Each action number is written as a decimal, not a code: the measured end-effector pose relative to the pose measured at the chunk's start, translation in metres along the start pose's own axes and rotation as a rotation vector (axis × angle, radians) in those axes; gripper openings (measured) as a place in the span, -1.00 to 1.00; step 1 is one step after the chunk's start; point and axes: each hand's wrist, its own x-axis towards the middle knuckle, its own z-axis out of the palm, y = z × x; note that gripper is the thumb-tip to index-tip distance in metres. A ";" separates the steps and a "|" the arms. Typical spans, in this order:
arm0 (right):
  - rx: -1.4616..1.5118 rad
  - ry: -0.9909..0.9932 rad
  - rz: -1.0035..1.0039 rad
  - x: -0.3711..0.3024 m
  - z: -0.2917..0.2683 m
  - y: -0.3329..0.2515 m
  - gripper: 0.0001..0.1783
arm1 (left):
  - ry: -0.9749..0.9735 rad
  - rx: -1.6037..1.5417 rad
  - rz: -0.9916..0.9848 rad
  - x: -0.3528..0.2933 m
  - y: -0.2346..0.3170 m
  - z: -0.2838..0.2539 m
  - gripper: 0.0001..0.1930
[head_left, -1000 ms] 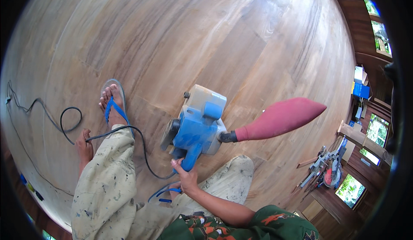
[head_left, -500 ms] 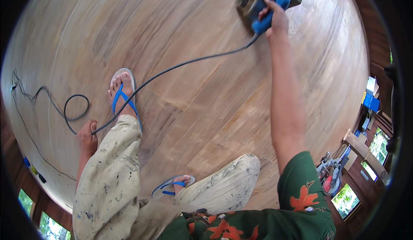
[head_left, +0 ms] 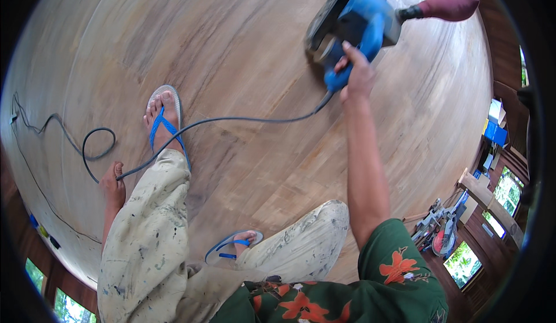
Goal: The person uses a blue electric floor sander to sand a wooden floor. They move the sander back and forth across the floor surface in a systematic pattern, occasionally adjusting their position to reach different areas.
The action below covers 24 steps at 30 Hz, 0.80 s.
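My right hand [head_left: 357, 75] is wrapped round the rear handle of a blue belt sander [head_left: 359, 19], which rests on the wooden floor [head_left: 260, 166] at the upper right. A dark red dust bag [head_left: 449, 6] sticks out from the sander's right side. From the handle a dark power cord [head_left: 243, 118] runs leftward over my lower leg. Beside my left shin, my left hand [head_left: 113, 184] is closed on that cord. Past this hand the cord makes a loop on the floor.
My left foot in a blue-strapped flip-flop [head_left: 165, 114] is planted on the boards near the cord. A miter saw [head_left: 443, 227] stands at the right edge, with boxes [head_left: 496, 129] beyond it. A thinner cable [head_left: 49, 204] trails along the left.
My right hand has pulled the belt sander nearer and slightly left, so more of it and its dust bag shows. The cord sags lower. My left hand has barely moved.
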 end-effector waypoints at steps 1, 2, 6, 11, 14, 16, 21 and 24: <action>-0.015 0.017 -0.021 -0.034 -0.008 0.014 -0.71 | -0.026 0.019 -0.058 -0.003 -0.011 0.004 -0.57; -0.029 0.026 -0.022 -0.071 -0.017 0.027 -0.71 | -0.052 0.043 -0.135 -0.007 -0.020 0.009 -0.57; -0.146 0.068 0.135 -0.220 -0.054 0.072 -0.75 | -0.116 0.065 -0.205 -0.015 -0.039 0.033 -0.57; -0.158 0.011 0.478 -0.364 -0.087 0.110 -0.79 | -0.064 0.034 -0.152 -0.002 -0.025 0.047 -0.55; -0.164 0.047 0.588 -0.400 -0.089 0.119 -0.79 | -0.038 -0.103 -0.142 0.013 -0.013 0.049 -0.54; -0.115 0.068 0.495 -0.396 -0.087 0.117 -0.79 | -0.030 -0.108 -0.122 0.020 -0.009 0.048 -0.56; -0.057 0.187 0.228 -0.299 -0.074 0.087 -0.69 | -0.022 -0.189 -0.090 0.023 -0.008 0.036 -0.62; -0.003 0.179 0.023 -0.185 -0.072 0.055 -0.68 | -0.001 -0.237 -0.067 0.028 0.008 0.025 -0.62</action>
